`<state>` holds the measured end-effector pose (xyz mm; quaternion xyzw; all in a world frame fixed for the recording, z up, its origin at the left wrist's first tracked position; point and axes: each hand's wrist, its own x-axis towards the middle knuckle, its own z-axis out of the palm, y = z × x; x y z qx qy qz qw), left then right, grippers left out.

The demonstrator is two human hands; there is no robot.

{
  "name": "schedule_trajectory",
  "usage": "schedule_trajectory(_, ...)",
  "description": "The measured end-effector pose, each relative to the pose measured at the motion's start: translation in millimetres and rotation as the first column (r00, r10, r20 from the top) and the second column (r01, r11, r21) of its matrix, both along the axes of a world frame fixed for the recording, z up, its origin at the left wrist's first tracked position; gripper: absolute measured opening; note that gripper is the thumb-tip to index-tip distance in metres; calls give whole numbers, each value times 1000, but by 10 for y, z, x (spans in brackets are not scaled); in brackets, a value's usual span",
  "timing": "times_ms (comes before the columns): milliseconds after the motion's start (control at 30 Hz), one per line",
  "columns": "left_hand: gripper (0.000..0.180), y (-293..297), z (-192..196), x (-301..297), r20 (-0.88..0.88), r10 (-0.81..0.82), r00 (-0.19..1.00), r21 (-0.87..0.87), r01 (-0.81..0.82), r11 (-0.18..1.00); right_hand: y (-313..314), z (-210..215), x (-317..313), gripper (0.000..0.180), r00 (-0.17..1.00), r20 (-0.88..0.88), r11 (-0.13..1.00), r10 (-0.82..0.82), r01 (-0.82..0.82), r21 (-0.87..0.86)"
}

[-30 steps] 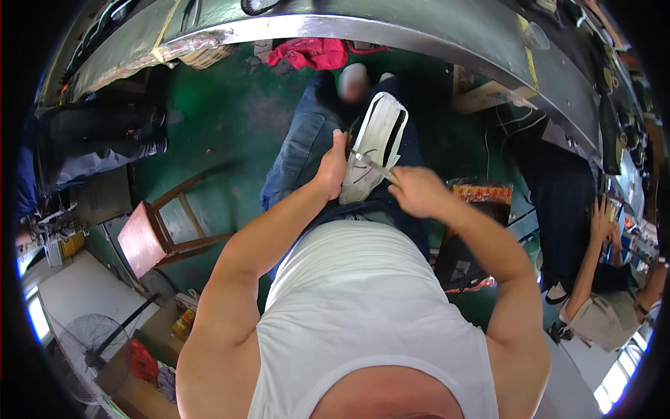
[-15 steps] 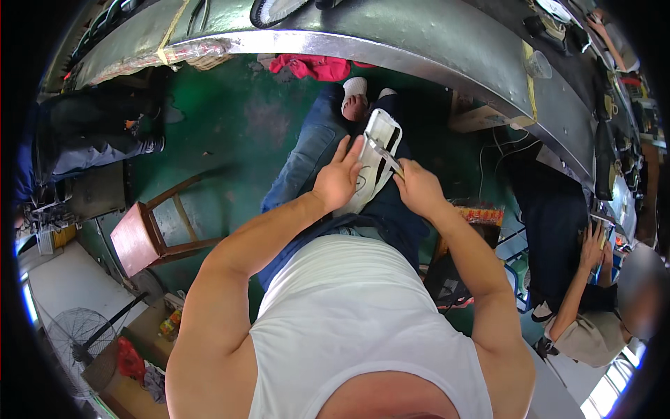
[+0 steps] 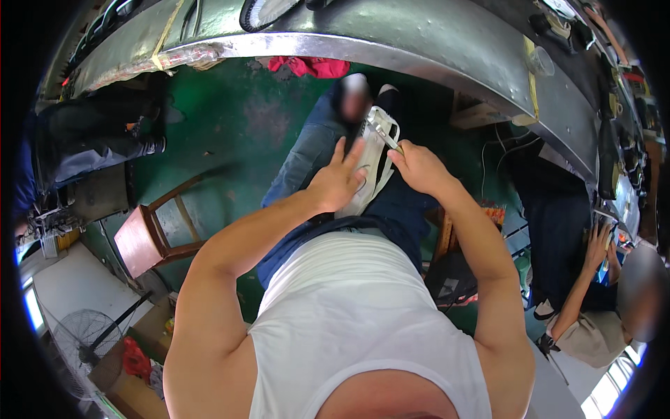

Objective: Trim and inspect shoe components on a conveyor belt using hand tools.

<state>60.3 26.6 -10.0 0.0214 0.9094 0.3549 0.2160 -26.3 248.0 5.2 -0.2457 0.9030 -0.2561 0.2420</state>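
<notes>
Room left of left hand (image 3: pixel 338 183), stool (image 3: pixel 138 241) beyond, bench (image 3: pixel 426 33) ahead

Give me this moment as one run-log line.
left hand: spread at long white piece's left edge | right hand: grip closed on metal tool over piece's far part

Green floor (image 3: pixel 230 143), long grey metal bench (image 3: pixel 419 52), wooden stool (image 3: pixel 139 241) at left, bright window (image 3: pixel 606 391) lower right

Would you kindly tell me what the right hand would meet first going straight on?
The right hand would probably meet the white slotted piece, though depth is unclear; it might pass above.
</notes>
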Motion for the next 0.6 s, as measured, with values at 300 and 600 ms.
schedule_trajectory(300, 102, -18, -99, 395, 57, 140, 989, 275, -150, 950, 225, -46, 571, 39, 958, 284, 994, -41, 69, -89)
schedule_trajectory(600, 87, -383, 1020, -173, -219, 29, 975, 98, -8, 995, 697, -344, 962, 43, 747, 531, 620, -400, 647, -443)
